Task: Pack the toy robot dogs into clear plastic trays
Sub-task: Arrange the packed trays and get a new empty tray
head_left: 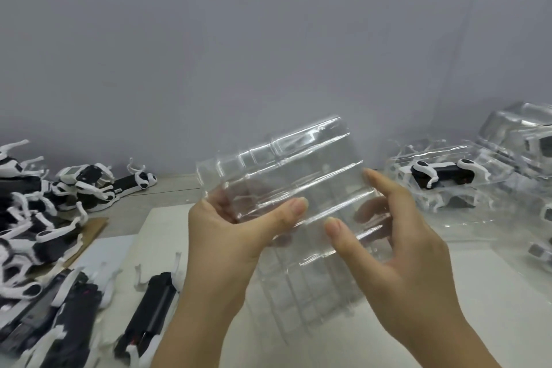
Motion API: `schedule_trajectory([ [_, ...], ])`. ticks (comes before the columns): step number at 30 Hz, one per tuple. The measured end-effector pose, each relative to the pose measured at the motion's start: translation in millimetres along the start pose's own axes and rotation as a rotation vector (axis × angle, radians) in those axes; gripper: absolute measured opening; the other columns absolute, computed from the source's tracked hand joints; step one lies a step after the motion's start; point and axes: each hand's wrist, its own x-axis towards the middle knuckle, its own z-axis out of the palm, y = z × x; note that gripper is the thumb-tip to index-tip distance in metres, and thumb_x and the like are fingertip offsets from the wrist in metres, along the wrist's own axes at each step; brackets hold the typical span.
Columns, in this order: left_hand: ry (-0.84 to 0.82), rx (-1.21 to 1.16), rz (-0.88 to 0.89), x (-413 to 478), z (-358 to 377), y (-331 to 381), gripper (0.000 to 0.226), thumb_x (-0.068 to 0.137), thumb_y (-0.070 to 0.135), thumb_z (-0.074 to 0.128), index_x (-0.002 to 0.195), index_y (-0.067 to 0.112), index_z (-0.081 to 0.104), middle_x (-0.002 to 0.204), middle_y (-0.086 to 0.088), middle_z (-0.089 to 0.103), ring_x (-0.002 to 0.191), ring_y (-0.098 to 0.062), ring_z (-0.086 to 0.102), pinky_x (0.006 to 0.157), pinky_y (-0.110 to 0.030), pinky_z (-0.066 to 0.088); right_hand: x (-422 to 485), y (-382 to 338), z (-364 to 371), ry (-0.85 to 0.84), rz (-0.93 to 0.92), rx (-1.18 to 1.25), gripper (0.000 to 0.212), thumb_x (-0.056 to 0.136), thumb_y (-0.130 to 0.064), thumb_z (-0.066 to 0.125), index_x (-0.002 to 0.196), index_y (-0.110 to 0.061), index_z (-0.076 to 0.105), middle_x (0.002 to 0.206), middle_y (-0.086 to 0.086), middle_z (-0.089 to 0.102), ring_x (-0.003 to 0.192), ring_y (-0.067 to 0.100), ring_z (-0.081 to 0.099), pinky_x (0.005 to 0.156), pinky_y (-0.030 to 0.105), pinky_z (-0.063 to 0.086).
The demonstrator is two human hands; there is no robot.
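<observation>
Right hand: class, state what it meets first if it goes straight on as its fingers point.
The clear plastic tray that the right hand grips; beyond, probably the left hand, depth unclear.

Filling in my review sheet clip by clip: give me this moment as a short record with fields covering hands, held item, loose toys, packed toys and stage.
held item: clear ribbed plastic tray, raised above the table, no toy seen inside
left hand: grips the tray's left side, thumb on top
right hand: grips its right side, fingers visible through the plastic
loose toys: black-and-white toy robot dogs piled at left; single dog lying on the white sheet
packed toys: clear trays heaped at right, one holding a packed dog
stage: held tray not yet loaded
</observation>
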Motion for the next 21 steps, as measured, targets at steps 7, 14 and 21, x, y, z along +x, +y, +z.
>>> schedule_trajectory([
  [7, 0.021, 0.04, -0.104, 11, -3, -18, 0.053, 0.037, 0.014, 0.096, 0.085, 0.012, 0.074, 0.084, -0.014, 0.075, 0.073, -0.032, 0.074, 0.053, -0.027, 0.055, 18, 20, 9, -0.073, 0.208, 0.316, 0.048, 0.058, -0.07, 0.063, 0.104, -0.056, 0.058, 0.085, -0.013, 0.063, 0.074, 0.021, 0.066, 0.077, 0.051, 0.056],
  [14, 0.074, 0.054, -0.222, 19, -7, -32, 0.08, 0.035, 0.013, 0.097, 0.107, 0.018, 0.061, 0.09, -0.011, 0.075, 0.072, -0.026, 0.075, 0.05, -0.025, 0.054, 18, 33, 14, -0.074, 0.222, 0.31, 0.031, 0.08, -0.042, 0.077, 0.105, -0.049, 0.06, 0.077, -0.013, 0.06, 0.067, 0.029, 0.063, 0.068, 0.04, 0.054],
  [21, 0.207, 0.397, -0.159, 14, -4, -34, 0.104, 0.027, 0.064, 0.076, 0.111, 0.054, 0.017, 0.104, 0.013, 0.043, 0.083, 0.012, 0.052, 0.065, -0.016, 0.039, 8, 29, 22, -0.049, 0.09, 0.241, 0.032, 0.082, -0.053, 0.068, 0.104, -0.068, 0.049, 0.084, -0.02, 0.059, 0.061, 0.012, 0.06, 0.064, 0.021, 0.05],
])
